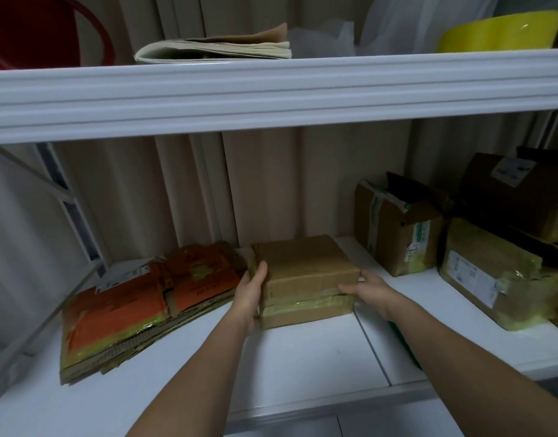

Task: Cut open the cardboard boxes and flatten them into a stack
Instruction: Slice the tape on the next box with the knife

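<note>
Two bare forearms are reaching up from six o'clock onto the white lower shelf (303,367). At nine o'clock of the hands, a flattened stack of orange-printed and brown cardboard with yellow tape (139,307) is lying on the shelf, its right edge just beside the left hand (251,291). That hand is gripping the left end of a small closed brown cardboard box banded with yellowish tape (306,279), thumb curling over the top edge. The box is sitting at the centre of the shelf, and the right hand (366,287) is clasping its right end, fingers pressing the side. At two to three o'clock, an opened brown box with green-printed tape (397,228), a taped box with a white label (488,279) and another labelled box (517,190) on top are standing well apart from the hands. At twelve o'clock, folded paper (214,48) is lying on the upper white shelf (271,93).
</note>
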